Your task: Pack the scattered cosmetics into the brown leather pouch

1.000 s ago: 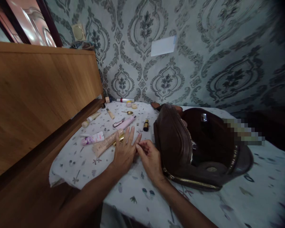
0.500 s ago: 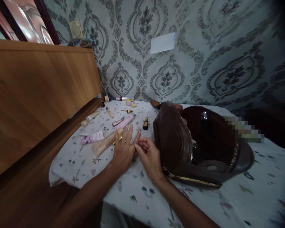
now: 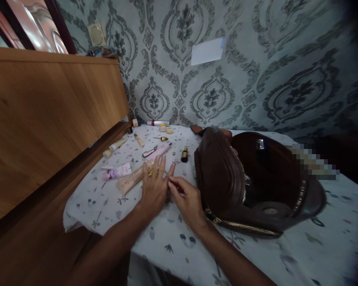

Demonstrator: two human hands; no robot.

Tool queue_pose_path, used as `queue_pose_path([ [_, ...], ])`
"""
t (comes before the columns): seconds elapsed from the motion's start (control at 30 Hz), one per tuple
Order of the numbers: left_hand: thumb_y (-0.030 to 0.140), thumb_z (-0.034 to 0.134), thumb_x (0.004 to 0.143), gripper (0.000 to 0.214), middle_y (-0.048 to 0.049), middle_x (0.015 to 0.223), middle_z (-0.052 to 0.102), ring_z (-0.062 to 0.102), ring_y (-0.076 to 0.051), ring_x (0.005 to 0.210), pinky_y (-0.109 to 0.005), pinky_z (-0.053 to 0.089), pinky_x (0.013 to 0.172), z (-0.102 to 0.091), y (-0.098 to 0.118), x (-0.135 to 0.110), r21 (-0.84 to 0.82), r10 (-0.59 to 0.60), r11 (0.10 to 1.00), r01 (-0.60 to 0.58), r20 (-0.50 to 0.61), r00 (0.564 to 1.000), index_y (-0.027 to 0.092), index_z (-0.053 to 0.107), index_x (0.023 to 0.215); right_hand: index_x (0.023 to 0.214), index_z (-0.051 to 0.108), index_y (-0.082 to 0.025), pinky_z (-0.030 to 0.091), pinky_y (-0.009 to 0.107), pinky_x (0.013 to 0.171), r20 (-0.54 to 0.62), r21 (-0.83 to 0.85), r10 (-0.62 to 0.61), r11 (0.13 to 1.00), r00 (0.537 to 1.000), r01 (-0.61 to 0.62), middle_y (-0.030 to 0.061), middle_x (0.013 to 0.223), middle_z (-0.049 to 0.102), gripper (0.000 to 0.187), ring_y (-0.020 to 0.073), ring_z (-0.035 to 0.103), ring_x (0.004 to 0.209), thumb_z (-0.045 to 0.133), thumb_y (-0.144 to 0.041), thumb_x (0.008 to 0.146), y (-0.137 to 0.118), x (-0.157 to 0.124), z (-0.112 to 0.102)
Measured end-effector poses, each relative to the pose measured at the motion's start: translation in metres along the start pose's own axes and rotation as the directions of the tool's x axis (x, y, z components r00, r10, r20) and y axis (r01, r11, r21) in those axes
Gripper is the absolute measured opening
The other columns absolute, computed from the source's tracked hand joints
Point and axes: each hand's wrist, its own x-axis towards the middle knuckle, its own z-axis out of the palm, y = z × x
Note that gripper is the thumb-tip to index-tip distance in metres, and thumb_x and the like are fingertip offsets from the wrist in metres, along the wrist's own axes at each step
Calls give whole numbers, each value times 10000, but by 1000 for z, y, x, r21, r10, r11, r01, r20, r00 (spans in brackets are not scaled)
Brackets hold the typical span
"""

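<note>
My left hand (image 3: 154,186) lies palm down with its fingers spread, over one end of a beige cosmetic tube (image 3: 131,178) and a small gold item (image 3: 150,173) that shows between the fingers. Pressed against its thumb side, my right hand (image 3: 187,198) has finger and thumb pinched together; whatever may be between them is hidden. Beyond the fingertips are a pink tube (image 3: 159,151) and a small dark bottle (image 3: 184,154). A white and purple tube (image 3: 118,171) lies to the left of the beige one.
An open brown leather bag (image 3: 217,171) stands close to my right forearm, with a clear-capped item (image 3: 260,144) inside. Small cosmetics, including a silver tube (image 3: 158,123) and a gold-capped brush applicator (image 3: 163,139), lie toward the wall. A wooden cabinet (image 3: 56,99) borders the left.
The right fingers have drawn into a tighter pinch against the side of my left hand. My left hand stays spread in nearly the same place; the view has shifted slightly.
</note>
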Motion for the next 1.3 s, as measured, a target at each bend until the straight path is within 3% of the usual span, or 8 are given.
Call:
queue_pose_path([
  [0.13, 302, 466, 929, 584, -187, 1565, 226, 147, -362, 1456, -683, 151, 1093, 3, -3, -1, -3, -8, 1000, 8, -4, 1000, 212, 312, 1484, 813, 636, -203, 496, 247, 636, 55, -74, -85, 993, 995, 89, 37, 804, 680, 121, 149, 623, 703, 551, -244, 887, -3, 0, 0],
  [0.23, 307, 476, 927, 570, -188, 1559, 243, 163, -364, 1452, -682, 151, 1092, 2, -3, 0, -2, -19, 1000, 19, -4, 1000, 214, 337, 1471, 689, 557, -205, 477, 241, 617, 69, -92, -57, 994, 996, 63, 27, 769, 664, 188, 138, 600, 667, 557, -242, 873, -5, 0, 0],
  [0.43, 259, 478, 923, 567, -188, 1559, 247, 158, -358, 1453, -669, 164, 1094, 0, -4, 1, -41, -31, 999, 32, 13, 999, 223, 333, 1470, 753, 542, -209, 467, 222, 565, 34, -30, 89, 996, 995, -88, -1, 731, 649, 156, 128, 593, 609, 596, -322, 845, -4, 1, 1],
  [0.7, 218, 474, 917, 605, -190, 1568, 214, 152, -352, 1455, -643, 202, 1092, -3, -4, 2, -111, -52, 992, 56, 42, 998, 243, 290, 1492, 799, 550, -211, 477, 235, 600, 40, 33, 119, 992, 992, -120, 12, 751, 645, 156, 144, 607, 665, 569, -347, 873, -3, 1, 1],
  [0.87, 222, 436, 937, 610, -185, 1569, 213, 155, -353, 1454, -642, 206, 1091, -4, -2, 2, -72, 16, 997, -14, 28, 999, 266, 235, 1512, 805, 535, -210, 489, 246, 618, -20, 97, 171, 981, 985, -169, 18, 766, 650, 174, 159, 621, 704, 620, -360, 824, -4, 4, 1],
  [0.97, 248, 409, 955, 587, -167, 1564, 245, 185, -341, 1449, -643, 209, 1092, -4, 1, 1, -48, 80, 996, -78, 30, 996, 269, 229, 1513, 724, 473, -217, 473, 234, 557, -75, 210, 244, 952, 967, -224, -26, 655, 571, 269, 136, 575, 603, 666, -396, 780, 0, 7, 2],
  [1.1, 265, 377, 969, 535, -165, 1553, 275, 219, -332, 1439, -640, 240, 1081, -5, 5, 1, -34, 134, 991, -132, 36, 990, 233, 284, 1495, 702, 411, -230, 407, 208, 421, -44, 383, 365, 866, 930, -322, -71, 522, 506, 372, 109, 496, 440, 656, -498, 781, 6, 9, 2],
  [1.3, 268, 390, 961, 487, -176, 1543, 291, 220, -330, 1438, -625, 237, 1088, -4, 2, 1, -46, 89, 995, -87, 40, 995, 206, 377, 1444, 751, 469, -224, 412, 206, 426, 0, 335, 279, 905, 960, -263, -51, 529, 548, 308, 116, 522, 447, 609, -486, 832, -1, 9, 1],
])
